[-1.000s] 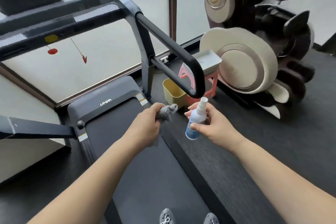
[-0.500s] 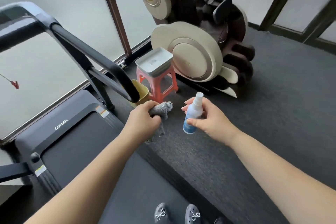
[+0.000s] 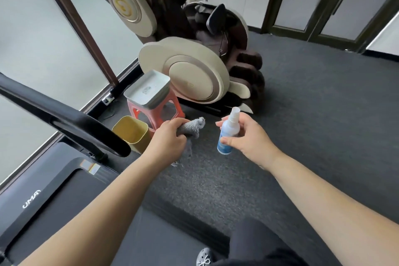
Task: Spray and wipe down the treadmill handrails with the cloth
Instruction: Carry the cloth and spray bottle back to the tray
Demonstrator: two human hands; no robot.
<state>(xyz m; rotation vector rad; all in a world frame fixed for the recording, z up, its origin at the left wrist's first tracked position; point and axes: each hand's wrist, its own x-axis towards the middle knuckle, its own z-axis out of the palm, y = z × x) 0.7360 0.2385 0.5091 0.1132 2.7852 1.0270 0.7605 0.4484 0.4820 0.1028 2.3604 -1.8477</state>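
One massage chair (image 3: 190,54) stands on the dark carpeted floor (image 3: 313,125) by the glazed wall, the largest thing in view. One treadmill (image 3: 64,201) fills the lower left, its deck edge running along the floor, and one black handrail (image 3: 64,122) of it slants across the left side, ending in a rounded tip above the deck's front corner. One red stool (image 3: 159,114) sits on the floor just beside the chair's base, carrying one grey tray (image 3: 149,90); nothing shows inside the tray. One yellow bin (image 3: 132,133) stands beside the stool, near the handrail tip; its visible inside looks bare. Two bare hands reach out over the floor. The left hand (image 3: 168,142) has its fingers curled tight round one grey cloth (image 3: 193,127), bunched, an end dangling below. The right hand (image 3: 248,138) grips one small spray bottle (image 3: 228,134) upright, its nozzle uppermost. Cloth and bottle are apart from the handrail.
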